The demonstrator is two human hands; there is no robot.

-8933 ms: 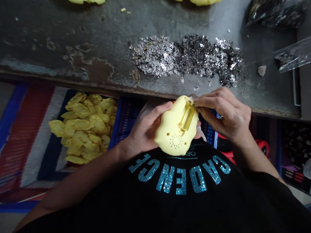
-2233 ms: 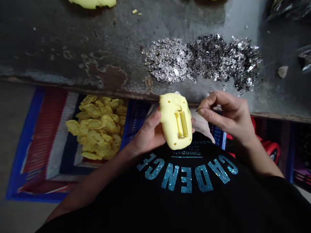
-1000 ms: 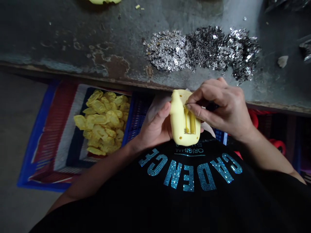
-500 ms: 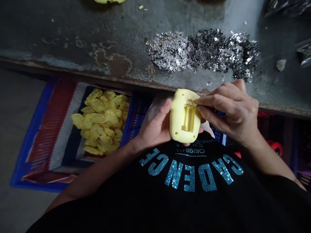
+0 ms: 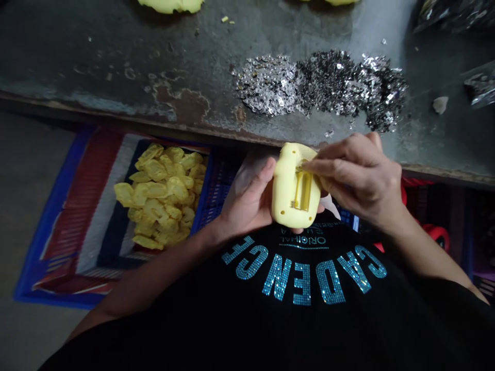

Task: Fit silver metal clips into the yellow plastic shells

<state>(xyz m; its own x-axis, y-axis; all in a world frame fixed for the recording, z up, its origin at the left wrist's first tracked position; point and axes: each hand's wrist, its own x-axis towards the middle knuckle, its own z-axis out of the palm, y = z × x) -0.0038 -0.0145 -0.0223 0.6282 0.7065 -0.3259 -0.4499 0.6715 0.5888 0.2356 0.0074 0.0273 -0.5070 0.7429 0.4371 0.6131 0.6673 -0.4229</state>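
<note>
A pale yellow plastic casing (image 5: 283, 193) with an oblong battery compartment (image 5: 302, 190) and screw holes is held upright in front of my chest. My left hand (image 5: 253, 203) grips it from the left side, thumb along its edge and fingertips showing at the right and below. The thumb and forefinger of my right hand (image 5: 358, 172) are pinched together at the upper end of the compartment. Whatever lies between those fingertips is hidden. On the bench just beyond the hands is a heap of small shiny metal contact plates (image 5: 270, 85).
A metal bench (image 5: 127, 56) with a worn edge (image 5: 181, 126) runs across the top. Below left, a blue crate (image 5: 42, 257) holds a pile of yellow plastic parts (image 5: 162, 190). Another yellow piece (image 5: 172, 5) lies far back. Clear bags (image 5: 481, 82) sit at right.
My right fingertips have moved a little left and down, further over the compartment's upper end. My left hand keeps its hold on the casing, which has barely shifted.
</note>
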